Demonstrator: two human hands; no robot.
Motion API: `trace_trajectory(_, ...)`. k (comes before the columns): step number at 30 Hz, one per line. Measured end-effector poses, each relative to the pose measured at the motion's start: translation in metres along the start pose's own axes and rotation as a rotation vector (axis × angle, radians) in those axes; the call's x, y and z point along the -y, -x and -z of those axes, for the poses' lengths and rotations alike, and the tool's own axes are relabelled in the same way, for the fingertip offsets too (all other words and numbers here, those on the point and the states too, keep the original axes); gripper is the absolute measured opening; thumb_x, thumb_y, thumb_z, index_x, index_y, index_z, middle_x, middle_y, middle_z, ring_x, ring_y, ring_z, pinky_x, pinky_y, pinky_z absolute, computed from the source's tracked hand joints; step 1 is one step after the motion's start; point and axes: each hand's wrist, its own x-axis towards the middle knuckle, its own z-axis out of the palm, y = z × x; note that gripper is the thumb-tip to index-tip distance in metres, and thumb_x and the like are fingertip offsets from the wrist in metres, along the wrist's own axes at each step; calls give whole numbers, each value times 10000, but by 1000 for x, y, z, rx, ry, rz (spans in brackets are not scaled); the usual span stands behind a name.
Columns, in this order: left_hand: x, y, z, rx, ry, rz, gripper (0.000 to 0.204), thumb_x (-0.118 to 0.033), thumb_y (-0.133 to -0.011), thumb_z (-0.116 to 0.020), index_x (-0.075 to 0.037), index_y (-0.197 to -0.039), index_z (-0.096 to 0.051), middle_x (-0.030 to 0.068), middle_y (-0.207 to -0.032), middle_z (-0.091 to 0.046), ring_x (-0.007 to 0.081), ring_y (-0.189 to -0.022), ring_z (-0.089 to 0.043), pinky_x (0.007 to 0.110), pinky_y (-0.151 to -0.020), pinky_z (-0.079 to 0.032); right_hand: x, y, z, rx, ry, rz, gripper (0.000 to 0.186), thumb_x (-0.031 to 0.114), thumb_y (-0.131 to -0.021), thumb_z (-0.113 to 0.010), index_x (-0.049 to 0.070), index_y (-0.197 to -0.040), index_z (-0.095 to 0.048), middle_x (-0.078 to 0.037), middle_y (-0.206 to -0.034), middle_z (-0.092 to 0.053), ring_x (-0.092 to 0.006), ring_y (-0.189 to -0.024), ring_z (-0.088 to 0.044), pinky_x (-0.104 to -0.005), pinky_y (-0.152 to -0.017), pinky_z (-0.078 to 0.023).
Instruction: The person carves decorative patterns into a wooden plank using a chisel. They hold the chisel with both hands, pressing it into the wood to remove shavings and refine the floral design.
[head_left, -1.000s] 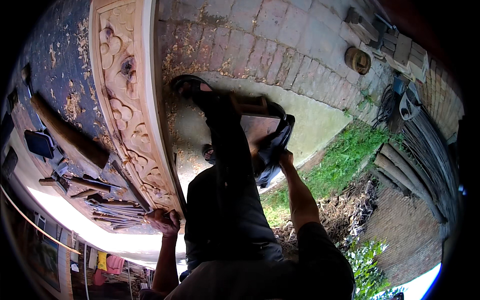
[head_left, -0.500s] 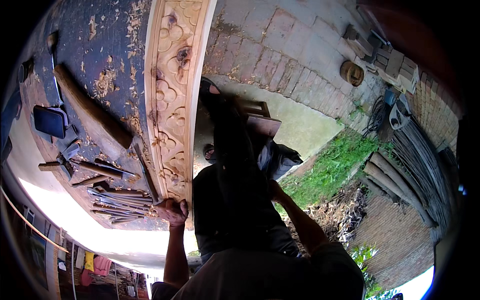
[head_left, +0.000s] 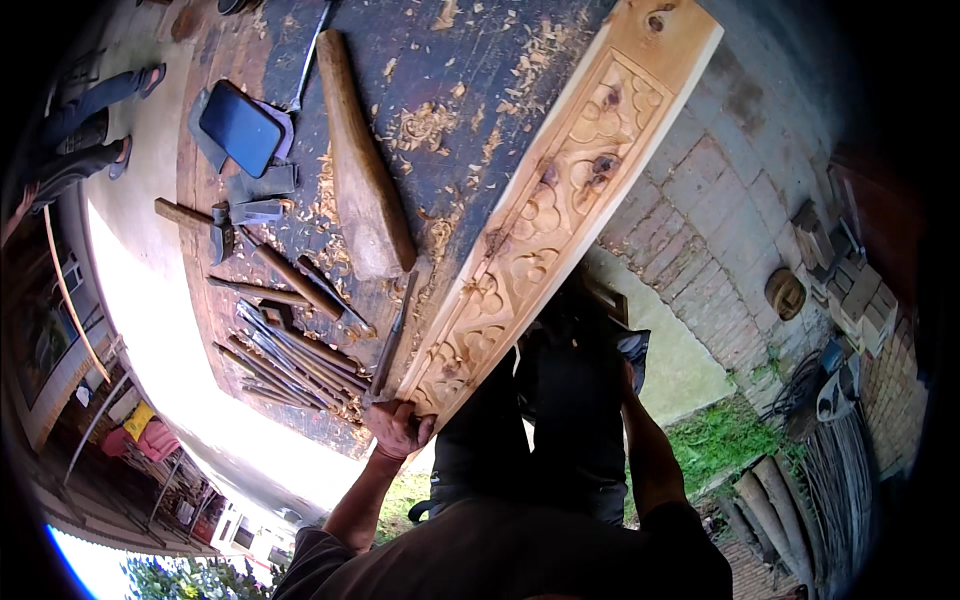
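Observation:
A long pale wooden board [head_left: 512, 262], carved with flowers and leaves, lies slanting along the right edge of the table. At its near end my left hand [head_left: 398, 428] is closed, fingers curled against the corner. A slim dark chisel [head_left: 394, 335] lies beside the board, just beyond that hand. Several more carving chisels [head_left: 290, 360] are bunched to the left, among shavings. My right hand [head_left: 628, 378] hangs low beside my right leg, near dark cloth; its fingers are lost in shadow.
On the worn dark table [head_left: 455, 165] rest a thick wooden mallet [head_left: 365, 170], a hammer [head_left: 218, 230] and a phone [head_left: 242, 127]. Bricks [head_left: 850, 285] and cut logs [head_left: 775, 510] are stacked at the right. Another person's legs [head_left: 95, 125] show at far left.
My view has turned, so the board now slants up to the right and its far end shows. My left hand stays at the near end; my right hand stays low.

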Motion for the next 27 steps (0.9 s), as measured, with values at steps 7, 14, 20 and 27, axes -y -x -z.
trace_trajectory(7,-8,-4,9,-16,-3,17,506,-377,-857,-897,-103,-1203,-648,91,-1015,-641,297,-837,-603,437,-709,-465,1,-22,26,373,-94,-97,247,191,-855,-802,81,-1034,-674,-156,-941,-716,-358,-857,-690,-486,-687,-513)
trace_trajectory(14,-5,-18,18,-93,40,-1,442,-393,-885,-900,-100,-1145,-694,95,-994,-644,296,-810,-618,415,-675,-482,-17,-70,29,571,-198,-70,330,169,-887,-782,110,-1180,-643,-98,-976,-683,-286,-846,-652,-429,-689,-498)
trace_trajectory(20,-2,-17,18,-104,49,1,466,-414,-846,-928,-97,-1106,-706,85,-955,-644,294,-801,-636,417,-670,-493,-55,-78,41,739,-392,-207,418,150,-915,-765,134,-1305,-617,-47,-1007,-655,-225,-838,-619,-381,-690,-485)
trace_trajectory(27,0,-13,17,-116,38,-4,505,-433,-801,-963,-105,-1094,-714,63,-956,-663,265,-765,-623,381,-628,-491,-125,-92,53,954,-874,-528,529,127,-948,-745,163,-1451,-586,11,-1042,-622,-154,-827,-581,-324,-692,-470)
